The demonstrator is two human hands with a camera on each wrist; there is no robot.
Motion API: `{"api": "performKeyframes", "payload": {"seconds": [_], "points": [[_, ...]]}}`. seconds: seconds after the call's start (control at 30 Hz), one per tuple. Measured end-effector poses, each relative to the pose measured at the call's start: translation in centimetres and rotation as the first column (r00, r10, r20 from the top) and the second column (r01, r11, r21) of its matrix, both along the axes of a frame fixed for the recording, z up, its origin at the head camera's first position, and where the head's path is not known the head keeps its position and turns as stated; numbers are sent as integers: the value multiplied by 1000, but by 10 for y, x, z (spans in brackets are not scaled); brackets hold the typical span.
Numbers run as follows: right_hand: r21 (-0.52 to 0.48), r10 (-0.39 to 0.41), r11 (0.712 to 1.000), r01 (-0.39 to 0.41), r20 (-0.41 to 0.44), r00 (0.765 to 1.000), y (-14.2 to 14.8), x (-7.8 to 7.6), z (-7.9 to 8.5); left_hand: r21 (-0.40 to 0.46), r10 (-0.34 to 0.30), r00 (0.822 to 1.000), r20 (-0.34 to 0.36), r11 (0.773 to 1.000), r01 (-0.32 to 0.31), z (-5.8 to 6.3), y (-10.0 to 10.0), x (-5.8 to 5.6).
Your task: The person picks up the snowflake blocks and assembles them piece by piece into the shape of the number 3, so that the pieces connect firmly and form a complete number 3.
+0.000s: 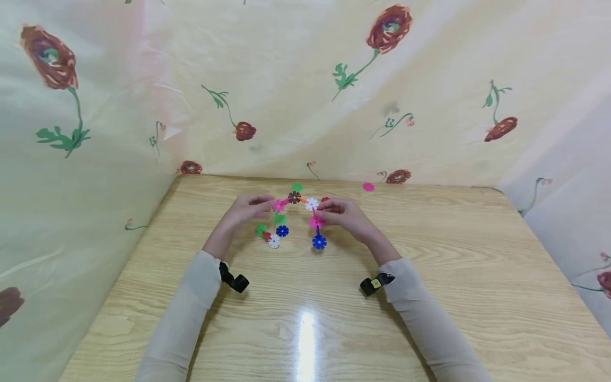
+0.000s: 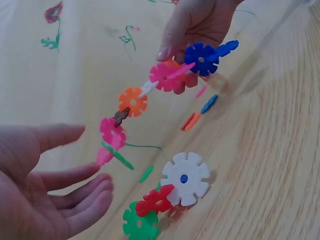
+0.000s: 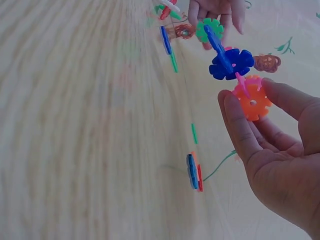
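Notched plastic discs, slotted edge to edge, form a chain (image 1: 294, 197) held up off the table in an arch. My right hand (image 1: 346, 216) pinches it near one end, thumb and fingers on an orange disc (image 3: 253, 102). Past that grip, a pink disc and two blue discs (image 2: 201, 59) stick out. At the other end are pink discs (image 2: 112, 132) and a green disc (image 2: 118, 155). Beside that end is my left hand (image 2: 55, 185), thumb and fingers spread apart, one fingertip right at the lowest pink disc.
Below the left hand, a joined white disc (image 2: 185, 179), red disc (image 2: 155, 200) and green disc (image 2: 140, 221) sit on the wooden table (image 1: 305, 286). Loose discs lie farther back, among them a pink one (image 1: 368, 187) and a green one (image 1: 297, 187). A flowered cloth (image 1: 296, 95) hangs behind.
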State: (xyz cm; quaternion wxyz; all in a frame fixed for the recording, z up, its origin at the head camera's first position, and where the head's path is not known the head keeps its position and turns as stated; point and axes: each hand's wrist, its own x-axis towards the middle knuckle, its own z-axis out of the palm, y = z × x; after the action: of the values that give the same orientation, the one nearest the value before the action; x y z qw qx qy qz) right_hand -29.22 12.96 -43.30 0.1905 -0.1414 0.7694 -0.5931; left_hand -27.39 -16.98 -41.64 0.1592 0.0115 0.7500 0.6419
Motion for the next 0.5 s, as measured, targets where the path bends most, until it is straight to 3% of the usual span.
{"api": "performKeyframes", "payload": {"seconds": [0.1,0.17,0.5], "points": [[4,16,1000,-16,-3,1000,0,1,2,1,-89,995,39,996,89,-4,-3,-4],[8,27,1000,-27,-7,1000,-1,1,3,-5,-107,993,58,994,108,-6,-4,-6],[53,28,998,-28,6,1000,-4,-3,3,36,-19,995,100,999,16,-11,0,-13]]}}
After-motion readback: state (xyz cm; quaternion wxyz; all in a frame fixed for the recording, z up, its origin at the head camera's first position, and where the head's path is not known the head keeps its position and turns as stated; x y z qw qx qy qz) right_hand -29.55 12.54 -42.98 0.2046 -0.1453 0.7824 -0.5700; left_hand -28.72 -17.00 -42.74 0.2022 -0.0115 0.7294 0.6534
